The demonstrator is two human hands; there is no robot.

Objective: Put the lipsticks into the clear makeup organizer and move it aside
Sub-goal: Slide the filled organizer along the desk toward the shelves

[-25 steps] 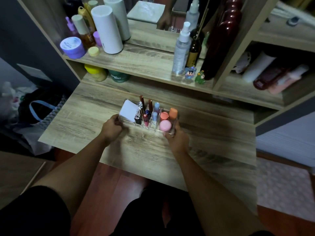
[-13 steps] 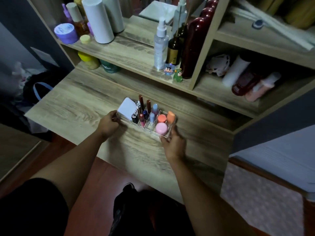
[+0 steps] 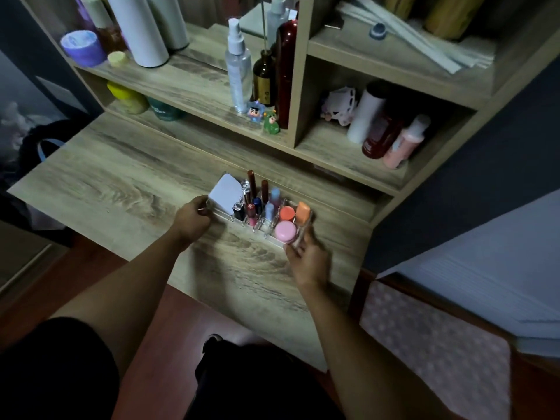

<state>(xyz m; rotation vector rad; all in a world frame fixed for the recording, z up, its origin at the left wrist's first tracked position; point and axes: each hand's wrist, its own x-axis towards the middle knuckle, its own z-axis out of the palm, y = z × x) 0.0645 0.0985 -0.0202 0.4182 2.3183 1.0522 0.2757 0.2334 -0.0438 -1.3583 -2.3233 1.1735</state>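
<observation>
Lipsticks [image 3: 257,204] stand upright in the slots of the clear makeup organizer [image 3: 263,230], alongside a white compact [image 3: 225,192] at its left end and a pink round case [image 3: 285,232], an orange-red pot [image 3: 287,213] and an orange cap [image 3: 303,212] at its right end; no loose lipstick shows on the wooden desk [image 3: 121,183]. The left hand [image 3: 191,221] is closed on the organizer's left end, thumb and fingers pinching the wall. The right hand [image 3: 309,259] cups the near right corner with fingers curled; motion blur hides how firm the contact is. Compared with half a second earlier, the organizer sits closer to the desk's right edge and to the open shelf unit [image 3: 298,86], and both hands have travelled with it. The loading step therefore appears complete, and the move aside is judged to be under way. Whether the organizer is sliding or lifted clear of the desk cannot be told.
</observation>
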